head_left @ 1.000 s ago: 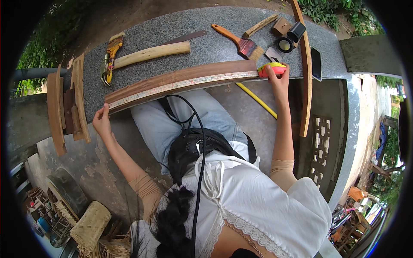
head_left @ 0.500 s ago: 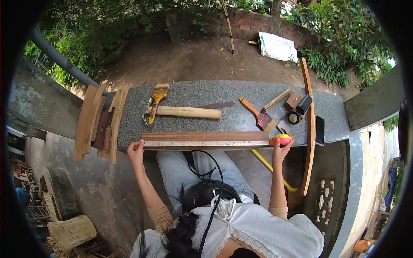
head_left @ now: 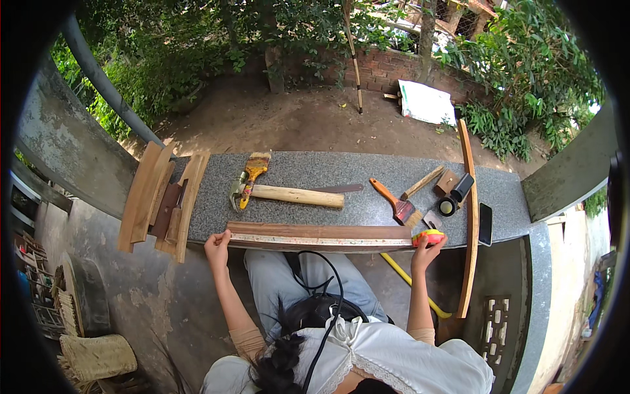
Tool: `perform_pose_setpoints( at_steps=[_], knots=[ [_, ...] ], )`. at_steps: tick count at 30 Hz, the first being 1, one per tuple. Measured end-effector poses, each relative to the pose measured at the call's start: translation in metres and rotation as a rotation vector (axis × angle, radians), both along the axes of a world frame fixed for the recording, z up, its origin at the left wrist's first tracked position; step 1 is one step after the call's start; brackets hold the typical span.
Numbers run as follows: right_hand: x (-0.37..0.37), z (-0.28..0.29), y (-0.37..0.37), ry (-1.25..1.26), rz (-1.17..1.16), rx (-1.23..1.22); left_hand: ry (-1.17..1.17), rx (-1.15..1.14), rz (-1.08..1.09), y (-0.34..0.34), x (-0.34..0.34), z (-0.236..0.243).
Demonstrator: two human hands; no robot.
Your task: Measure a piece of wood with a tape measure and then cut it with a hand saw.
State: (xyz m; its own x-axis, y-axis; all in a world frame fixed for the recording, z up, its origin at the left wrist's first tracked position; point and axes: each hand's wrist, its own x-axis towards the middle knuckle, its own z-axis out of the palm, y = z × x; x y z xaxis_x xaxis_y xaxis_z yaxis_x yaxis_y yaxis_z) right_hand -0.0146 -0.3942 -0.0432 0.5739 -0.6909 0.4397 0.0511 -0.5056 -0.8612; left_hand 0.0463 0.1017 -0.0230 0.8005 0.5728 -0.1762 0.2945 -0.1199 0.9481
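Note:
A long brown wooden strip [head_left: 321, 231] lies along the near edge of the grey granite ledge [head_left: 367, 172]. A measuring tape blade [head_left: 315, 241] runs along the strip's front edge. My left hand [head_left: 216, 247] pinches the tape's end at the strip's left end. My right hand [head_left: 428, 248] holds the yellow and red tape measure case [head_left: 428, 236] at the strip's right end.
On the ledge lie a hammer with a wooden handle [head_left: 289, 194], a paintbrush [head_left: 394, 202], a wood block [head_left: 447, 182], a dark phone [head_left: 485, 224] and a long thin slat [head_left: 470, 217]. Several boards [head_left: 161, 197] are stacked at the left. A yellow stick [head_left: 410, 281] lies below.
The view has tilted up and steadied, so the ledge now lies level. Both hands still hold the tape stretched along the wooden strip.

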Motion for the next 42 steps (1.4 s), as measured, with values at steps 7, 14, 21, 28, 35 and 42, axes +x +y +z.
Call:
perform_pose_setpoints(
  at_steps=[7, 14, 21, 28, 35, 42],
  knots=[
    [0.0, -0.005, 0.001, -0.003, -0.021, -0.027, -0.052, -0.03, -0.006, 0.002, 0.0, -0.007],
    [0.001, -0.011, -0.003, -0.026, -0.065, -0.057, -0.065, -0.001, -0.01, 0.001, 0.0, -0.007],
    [0.001, -0.018, -0.006, 0.017, -0.06, -0.036, -0.06, 0.004, -0.003, 0.0, 0.0, -0.006],
    [0.0, -0.009, -0.002, -0.044, -0.094, -0.039, -0.033, 0.04, -0.018, 0.001, 0.001, -0.008],
    [-0.005, 0.002, -0.005, 0.189, 0.021, 0.062, -0.033, 0.023, -0.014, 0.009, -0.001, -0.015],
    [-0.001, 0.006, -0.007, 0.118, -0.036, 0.046, -0.02, 0.019, -0.028, -0.003, 0.005, -0.007]
  ],
)
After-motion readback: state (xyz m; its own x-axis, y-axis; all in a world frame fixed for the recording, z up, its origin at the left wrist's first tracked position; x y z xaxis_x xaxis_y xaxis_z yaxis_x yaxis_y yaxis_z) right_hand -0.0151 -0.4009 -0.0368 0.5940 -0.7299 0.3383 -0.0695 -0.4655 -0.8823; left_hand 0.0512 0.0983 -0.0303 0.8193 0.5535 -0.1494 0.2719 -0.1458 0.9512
